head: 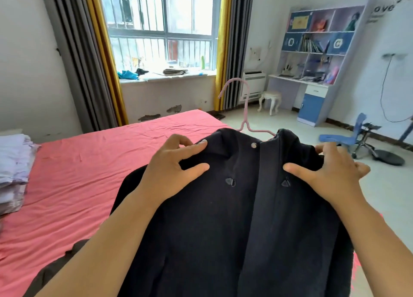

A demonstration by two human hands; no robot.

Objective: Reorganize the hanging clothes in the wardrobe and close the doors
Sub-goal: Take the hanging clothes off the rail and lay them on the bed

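Observation:
A dark navy jacket (pixel 234 218) hangs on a pink hanger (pixel 245 104), held up over the corner of the bed. The hanger's hook rises above the collar. My left hand (pixel 172 169) grips the jacket's left shoulder, thumb on the front and fingers curled over the top. On the other shoulder my right hand (pixel 330 171) holds the fabric the same way. No wardrobe is in view.
A bed with a pink sheet (pixel 78 173) fills the left. Folded pale bedding (pixel 13 169) lies at its left edge. Ahead are a window with curtains (pixel 161 28), a white stool (pixel 270 100), a desk with shelves (pixel 317 57) and a blue chair (pixel 348 135).

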